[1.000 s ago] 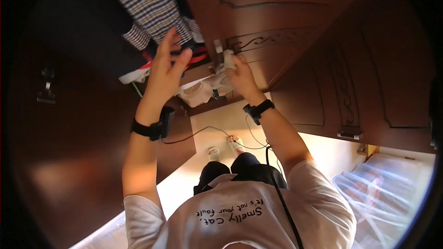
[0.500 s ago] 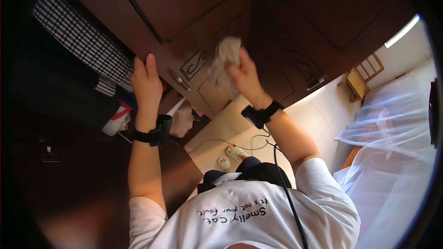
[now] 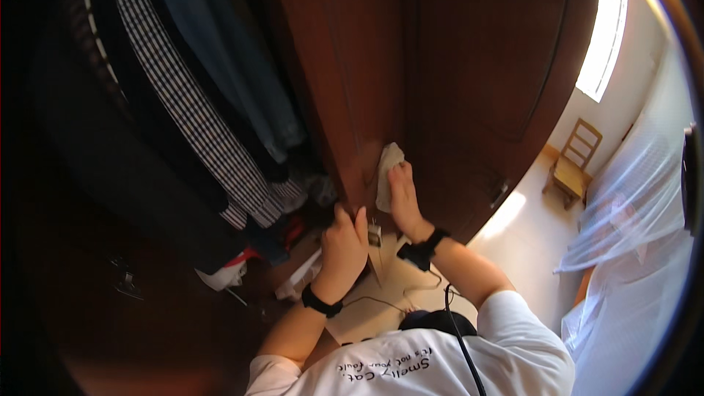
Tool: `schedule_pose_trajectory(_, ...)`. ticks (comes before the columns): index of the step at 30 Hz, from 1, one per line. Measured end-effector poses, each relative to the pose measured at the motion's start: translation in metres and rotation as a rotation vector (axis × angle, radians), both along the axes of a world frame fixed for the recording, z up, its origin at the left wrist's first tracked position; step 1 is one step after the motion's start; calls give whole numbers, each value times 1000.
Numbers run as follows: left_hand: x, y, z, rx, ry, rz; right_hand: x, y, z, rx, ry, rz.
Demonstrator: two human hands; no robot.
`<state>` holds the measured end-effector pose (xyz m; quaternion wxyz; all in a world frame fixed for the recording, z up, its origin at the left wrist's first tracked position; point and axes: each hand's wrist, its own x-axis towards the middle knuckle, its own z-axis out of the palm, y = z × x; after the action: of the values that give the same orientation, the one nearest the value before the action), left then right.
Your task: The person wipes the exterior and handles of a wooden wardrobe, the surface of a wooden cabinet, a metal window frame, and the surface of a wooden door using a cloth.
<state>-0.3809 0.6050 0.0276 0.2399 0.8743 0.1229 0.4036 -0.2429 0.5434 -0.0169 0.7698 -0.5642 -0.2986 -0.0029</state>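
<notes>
My left hand [image 3: 343, 251] is closed around the edge of a dark reddish-brown wardrobe door [image 3: 326, 81], with the thumb along the edge. That door now stands swung out at a steep angle. In my right hand [image 3: 405, 202] is a pale, crumpled cloth [image 3: 387, 174], which appears pressed to the door's outer face just beyond my left hand. The fingers lie over the cloth. A metal door handle [image 3: 375, 235] shows between my two hands. Black bands circle both wrists.
On the left hang clothes, among them a checked shirt [image 3: 172, 81] and a blue garment [image 3: 235, 66]. Another brown door [image 3: 484, 73] stands to the right. Beyond are a wooden chair [image 3: 570, 174] and a white net curtain [image 3: 623, 279]. A black cable [image 3: 462, 326] runs down my shirt.
The door has swung wider toward the right, showing more hanging clothes. My left hand moved right with its edge. My right hand and cloth moved lower in the picture, closer to my left hand.
</notes>
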Motion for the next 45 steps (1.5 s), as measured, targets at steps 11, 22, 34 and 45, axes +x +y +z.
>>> schedule_pose_trajectory(11, 11, -10, 1, -53, 84, 142, 228, 44, 317, -3, -857, -542)
schedule_pose_trajectory(22, 2, 6, 2, -90, 129, 297, 71, 28, 311, 238, -1519, -139)
schedule_pose_trajectory(34, 4, 0, 4, -41, 218, 376, 193, 48, 593, 29, -1105, -491)
schedule_pose_trajectory(45, 6, 7, -3, 1, 162, 399, 46, 38, 464, 477, -1673, -534)
